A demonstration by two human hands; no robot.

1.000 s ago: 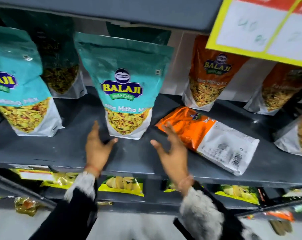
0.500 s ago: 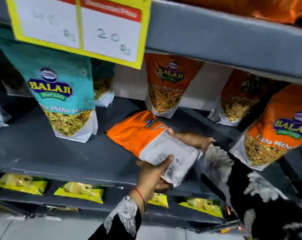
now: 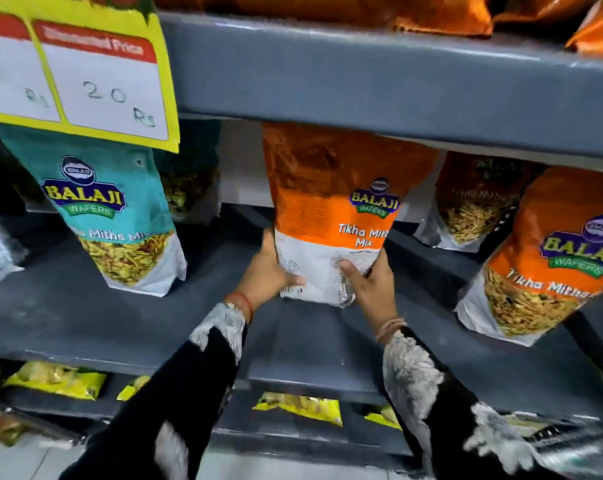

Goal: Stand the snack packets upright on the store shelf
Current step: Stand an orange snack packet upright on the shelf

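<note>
Right now I have both hands clamped on the lower white part of the orange packet [image 3: 331, 216]: my left hand [image 3: 265, 271] wraps its left edge with the thumb across the front, and my right hand [image 3: 372, 282] grips the right bottom corner. It stands roughly upright, its base at or just above the grey shelf [image 3: 85, 323]; I cannot tell whether it is touching. I judge this to be the setting-down step. Next I would need to seat the base flat, check that the packet carries its own weight, then ease my grip off without tipping it.

Beyond my hands, the teal packet [image 3: 113, 220] stands upright to the left, and another orange packet [image 3: 552, 258] leans at the right. Further back, more packets stand against the rear. Above hangs a yellow price card [image 3: 102, 81] on the upper shelf's edge [image 3: 362, 81]. Below, yellow packets [image 3: 54, 379] lie on a lower shelf.
</note>
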